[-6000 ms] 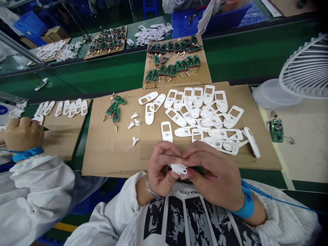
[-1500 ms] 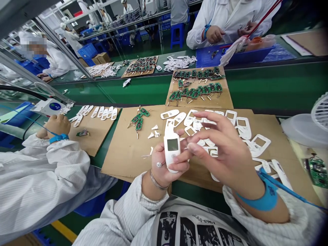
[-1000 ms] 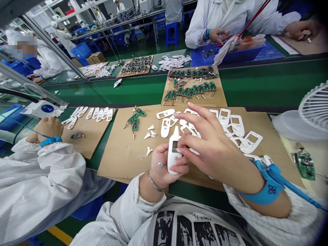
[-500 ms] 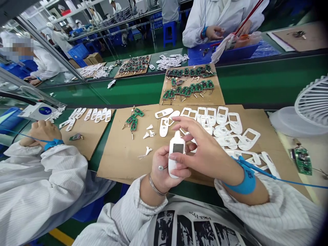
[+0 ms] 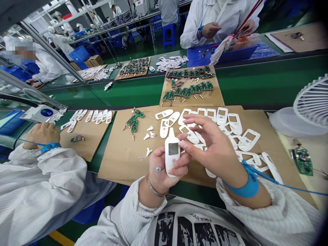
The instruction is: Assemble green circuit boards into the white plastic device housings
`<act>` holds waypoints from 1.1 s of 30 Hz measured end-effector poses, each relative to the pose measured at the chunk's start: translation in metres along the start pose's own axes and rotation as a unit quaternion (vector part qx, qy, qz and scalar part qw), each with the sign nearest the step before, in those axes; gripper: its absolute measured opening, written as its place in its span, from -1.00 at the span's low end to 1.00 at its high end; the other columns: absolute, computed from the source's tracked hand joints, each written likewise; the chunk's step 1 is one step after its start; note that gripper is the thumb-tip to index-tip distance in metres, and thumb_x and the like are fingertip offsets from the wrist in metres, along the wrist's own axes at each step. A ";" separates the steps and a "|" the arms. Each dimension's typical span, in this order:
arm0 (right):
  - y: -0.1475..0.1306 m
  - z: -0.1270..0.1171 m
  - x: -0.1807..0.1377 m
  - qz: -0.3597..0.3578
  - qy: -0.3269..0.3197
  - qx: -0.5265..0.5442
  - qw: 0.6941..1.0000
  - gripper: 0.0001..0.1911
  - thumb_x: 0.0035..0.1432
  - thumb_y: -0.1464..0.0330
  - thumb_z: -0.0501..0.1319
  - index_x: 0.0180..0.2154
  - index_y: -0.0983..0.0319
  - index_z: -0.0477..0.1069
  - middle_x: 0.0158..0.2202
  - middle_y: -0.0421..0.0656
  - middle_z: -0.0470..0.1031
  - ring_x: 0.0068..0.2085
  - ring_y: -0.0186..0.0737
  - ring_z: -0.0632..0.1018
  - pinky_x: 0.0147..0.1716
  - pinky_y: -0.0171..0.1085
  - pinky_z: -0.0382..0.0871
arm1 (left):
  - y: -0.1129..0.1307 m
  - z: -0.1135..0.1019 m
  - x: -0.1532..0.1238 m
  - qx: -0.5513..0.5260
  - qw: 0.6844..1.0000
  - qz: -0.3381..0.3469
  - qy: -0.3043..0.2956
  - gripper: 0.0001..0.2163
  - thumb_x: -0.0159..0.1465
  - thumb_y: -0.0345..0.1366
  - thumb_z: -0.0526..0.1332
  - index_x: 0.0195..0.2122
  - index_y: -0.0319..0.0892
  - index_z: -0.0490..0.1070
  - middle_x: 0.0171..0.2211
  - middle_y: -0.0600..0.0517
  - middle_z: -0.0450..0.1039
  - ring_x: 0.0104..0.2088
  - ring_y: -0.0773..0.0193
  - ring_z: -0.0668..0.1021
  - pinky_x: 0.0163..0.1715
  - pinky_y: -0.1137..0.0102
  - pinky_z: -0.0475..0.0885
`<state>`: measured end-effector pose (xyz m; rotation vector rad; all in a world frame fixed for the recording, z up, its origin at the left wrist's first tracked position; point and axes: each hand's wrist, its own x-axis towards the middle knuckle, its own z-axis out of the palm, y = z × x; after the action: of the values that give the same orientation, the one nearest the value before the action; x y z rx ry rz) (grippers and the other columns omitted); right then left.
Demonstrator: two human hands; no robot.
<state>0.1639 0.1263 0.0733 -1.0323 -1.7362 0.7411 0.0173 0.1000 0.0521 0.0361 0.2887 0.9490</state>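
Note:
A white ear thermometer (image 5: pixel 172 160) with a small grey screen and a pointed tip lies upright in my left hand (image 5: pixel 159 171). The left fingers wrap round its lower body from the right side. My right hand (image 5: pixel 212 145) is at the thermometer's upper right edge, its thumb and a fingertip right beside the casing and the other fingers spread; contact is hard to make out. Left of the thermometer, several small white cone-shaped tips (image 5: pixel 149 151) rest on the cardboard (image 5: pixel 120 157). Several white housing shells with window openings (image 5: pixel 234 123) lie behind and beneath my right hand.
Several green circuit boards (image 5: pixel 134 125) lie at the cardboard's left, and more fill a farther board (image 5: pixel 194 89). On the right are a white fan (image 5: pixel 314 102) and a single circuit board (image 5: pixel 303 160). A co-worker's hand (image 5: pixel 46 135) is at the left; another person sits opposite.
My right thumb has drawn back from the thermometer's front to its right edge, and the right hand has shifted slightly right. The left hand has turned the screen a little more into view.

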 end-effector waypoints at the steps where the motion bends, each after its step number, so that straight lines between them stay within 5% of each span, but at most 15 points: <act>1: -0.001 0.000 -0.001 -0.029 0.011 -0.024 0.999 -0.66 0.09 0.44 0.29 -0.06 0.15 0.38 0.09 -0.07 0.37 0.17 -0.08 0.38 0.13 -0.05 0.31 | 0.000 0.000 0.001 0.012 1.000 0.009 0.006 -0.78 0.17 -0.34 0.10 -0.21 -0.25 0.45 -0.36 -0.04 0.35 -0.64 0.52 0.20 -0.80 0.69 0.02; 6: -0.008 0.001 -0.002 -0.109 0.003 -0.075 0.991 -0.87 0.10 0.50 0.28 -0.27 0.21 0.51 0.09 -0.01 0.35 0.11 -0.07 0.41 0.08 -0.08 0.32 | -0.002 0.000 0.002 0.052 0.997 0.006 0.055 -0.87 0.17 -0.35 0.12 -0.31 -0.26 0.40 -0.50 0.03 0.28 -0.64 0.46 0.23 -0.77 0.64 -0.02; 12: -0.003 0.003 0.000 -0.062 0.025 -0.071 0.995 -0.90 0.08 0.47 0.28 -0.31 0.20 0.46 0.05 -0.04 0.40 0.08 -0.11 0.44 0.07 -0.12 0.34 | -0.002 0.002 0.001 0.086 0.995 -0.012 0.053 -0.81 0.17 -0.34 0.14 -0.23 -0.28 0.43 -0.45 0.01 0.25 -0.61 0.46 0.21 -0.78 0.65 -0.05; 18: 0.010 0.008 -0.011 -0.022 -0.037 -0.093 0.995 -0.68 0.10 0.31 0.28 -0.07 0.11 0.34 0.17 -0.06 0.28 0.18 -0.04 0.36 0.10 -0.03 0.33 | -0.003 -0.006 -0.003 0.154 0.987 -0.017 0.048 -0.76 0.19 -0.30 0.19 -0.14 -0.28 0.46 -0.37 0.01 0.26 -0.61 0.49 0.30 -0.77 0.63 -0.01; 25: 0.035 0.007 -0.032 -0.078 -0.060 -0.174 0.980 -0.25 0.06 0.08 0.29 0.23 0.11 0.11 0.31 -0.01 0.10 0.27 0.17 0.24 0.06 0.08 0.36 | 0.007 -0.030 0.006 0.230 0.972 -0.003 0.044 -0.70 0.18 -0.13 0.20 -0.14 -0.20 0.43 -0.33 -0.05 0.37 -0.62 0.44 0.34 -0.80 0.59 0.02; 28: 0.050 -0.001 -0.037 -0.077 -0.004 -0.173 0.982 -0.41 0.16 0.12 0.20 0.19 0.12 0.19 0.28 -0.01 0.18 0.24 0.14 0.30 0.04 0.07 0.35 | 0.041 -0.029 0.019 0.371 0.917 0.064 0.133 -0.60 0.14 -0.04 0.19 -0.11 -0.23 0.39 -0.40 -0.03 0.34 -0.55 0.35 0.41 -0.78 0.58 0.10; 33: 0.072 -0.002 -0.042 -0.109 0.048 -0.179 0.977 -0.62 0.17 0.24 0.17 0.03 0.14 0.32 0.15 -0.03 0.35 0.11 0.07 0.44 -0.10 -0.03 0.43 | 0.141 -0.024 0.073 0.541 0.779 0.183 0.259 -0.72 0.29 -0.14 0.14 -0.07 -0.20 0.33 -0.41 0.07 0.31 -0.53 0.41 0.40 -0.60 0.51 0.34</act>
<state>0.1967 0.1220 -0.0037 -1.0724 -1.9022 0.2396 -0.0611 0.2395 0.0342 0.9356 1.3646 1.0504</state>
